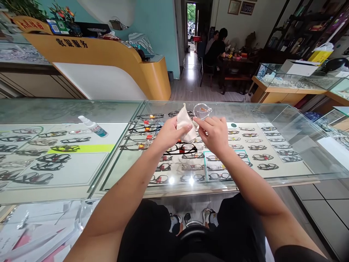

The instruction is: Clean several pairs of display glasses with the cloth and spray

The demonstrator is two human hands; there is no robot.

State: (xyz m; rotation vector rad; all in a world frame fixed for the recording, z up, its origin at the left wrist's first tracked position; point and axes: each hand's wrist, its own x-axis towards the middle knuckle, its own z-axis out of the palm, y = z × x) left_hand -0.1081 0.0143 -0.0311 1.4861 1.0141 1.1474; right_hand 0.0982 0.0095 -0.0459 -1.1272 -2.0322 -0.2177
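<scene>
My left hand [171, 134] is closed on a whitish cleaning cloth [184, 122], with the thumb pressed over it. A pair of clear-framed eyeglasses [209, 110] is held up above the glass counter, one round lens showing. Its other side is hidden by the cloth and my fingers. My right hand [216, 135] is closed beside the cloth, its fingers pinching the eyeglasses near the middle. A white spray bottle [94, 126] lies or stands tilted in view on the counter to the left. Below my hands are black-framed eyeglasses [181, 148].
The glass display counter [122, 185] holds rows of eyeglasses, with several dark-framed pairs [145, 127] left of my hands. A wooden cashier desk [152, 72] stands behind. Two people [218, 47] sit at a far table. Papers and plastic bags [40, 229] lie lower left.
</scene>
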